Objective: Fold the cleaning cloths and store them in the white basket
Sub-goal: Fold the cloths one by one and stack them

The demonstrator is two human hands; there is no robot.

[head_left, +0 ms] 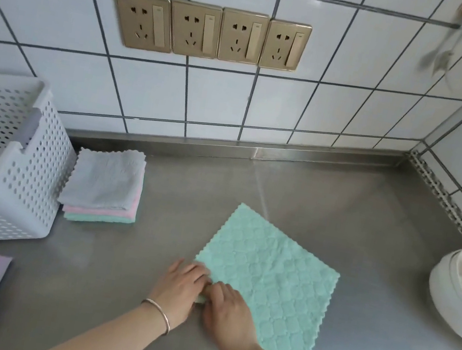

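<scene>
You are working the left edge of the green cloth point(268, 275), which is lying flat on the steel counter point(369, 216). Your left hand point(183, 286) and right hand point(226, 311) are sitting side by side there, fingers curled down onto the near-left corner; whether they are pinching it or only pressing, I cannot tell. Judgement: you are starting the first fold, so be lifting both left corners evenly and matching edge to edge. Folded stack point(105, 187) is waiting beside the white basket point(23, 186).
</scene>
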